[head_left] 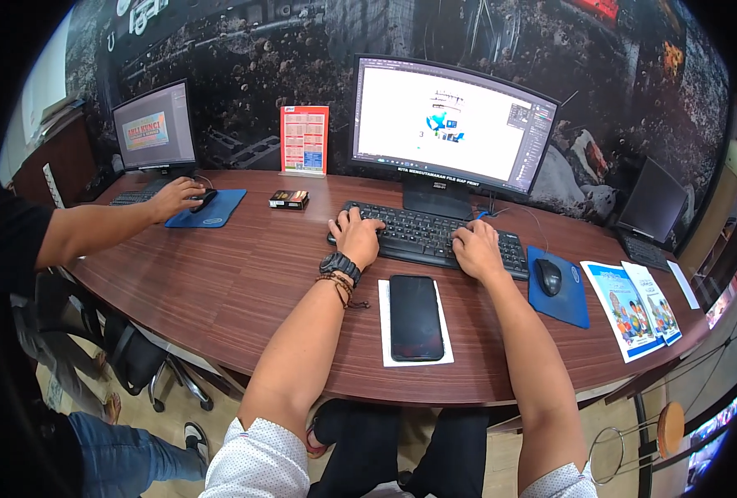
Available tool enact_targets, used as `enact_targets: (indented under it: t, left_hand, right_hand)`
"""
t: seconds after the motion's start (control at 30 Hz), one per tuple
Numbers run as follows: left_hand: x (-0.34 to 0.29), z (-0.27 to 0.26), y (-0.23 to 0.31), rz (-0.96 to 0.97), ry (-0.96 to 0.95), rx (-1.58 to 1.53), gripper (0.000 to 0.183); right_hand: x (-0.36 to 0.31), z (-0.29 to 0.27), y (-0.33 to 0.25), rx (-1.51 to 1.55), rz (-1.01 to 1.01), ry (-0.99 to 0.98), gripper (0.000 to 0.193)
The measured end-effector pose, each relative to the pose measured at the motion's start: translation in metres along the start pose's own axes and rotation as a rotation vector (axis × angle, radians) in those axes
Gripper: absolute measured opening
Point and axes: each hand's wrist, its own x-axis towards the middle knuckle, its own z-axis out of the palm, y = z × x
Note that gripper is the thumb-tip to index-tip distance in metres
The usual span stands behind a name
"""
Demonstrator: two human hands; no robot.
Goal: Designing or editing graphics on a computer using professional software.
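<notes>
My left hand (pixel 357 236) rests on the left end of a black keyboard (pixel 418 235), fingers spread over the keys. A black watch and a beaded bracelet circle that wrist. My right hand (pixel 478 247) lies on the right part of the same keyboard, its fingers apart and slightly bent. Neither hand holds anything. Behind the keyboard stands a wide monitor (pixel 451 124) with a design program and a blue graphic on a white page. Between my forearms a black smartphone (pixel 415 318) lies on a white sheet of paper (pixel 385 332).
A black mouse (pixel 548 277) sits on a blue mouse pad (pixel 563 309) to the right, beside printed booklets (pixel 625 311). At left, another person's hand (pixel 177 197) covers a mouse before a second monitor (pixel 154 129). A small box (pixel 289 199) and a calendar (pixel 304 141) stand between the monitors.
</notes>
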Motion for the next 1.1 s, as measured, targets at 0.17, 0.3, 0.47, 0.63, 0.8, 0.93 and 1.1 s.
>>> enact_targets:
  t: [0.17, 0.3, 0.47, 0.63, 0.8, 0.93, 1.1]
  left_hand:
    - [-0.001, 0.004, -0.003, 0.001, 0.082, 0.018, 0.041]
    - [-0.003, 0.006, 0.000, -0.008, 0.077, 0.009, 0.041]
    - [-0.007, 0.001, 0.002, 0.012, 0.097, 0.050, 0.052]
    - [-0.010, -0.016, 0.013, -0.014, -0.045, 0.044, 0.066]
    - [-0.012, -0.012, 0.014, -0.032, -0.041, 0.089, 0.072]
    - [-0.011, -0.008, 0.015, -0.015, -0.006, 0.125, 0.078]
    - [-0.003, -0.008, 0.011, -0.020, -0.024, 0.195, 0.084]
  right_hand:
    - [-0.008, -0.004, 0.010, -0.004, 0.009, -0.026, 0.027]
    - [-0.009, -0.002, 0.008, -0.043, 0.029, -0.003, 0.029]
    - [-0.004, -0.010, 0.015, -0.044, 0.041, -0.012, 0.027]
    - [-0.026, -0.044, 0.070, -0.042, 0.037, 0.140, 0.020]
    - [-0.070, -0.080, 0.115, -0.042, 0.226, 0.204, 0.021]
    - [-0.092, -0.080, 0.139, -0.008, 0.230, 0.300, 0.025]
    - [-0.094, -0.077, 0.135, 0.040, 0.287, 0.240, 0.029]
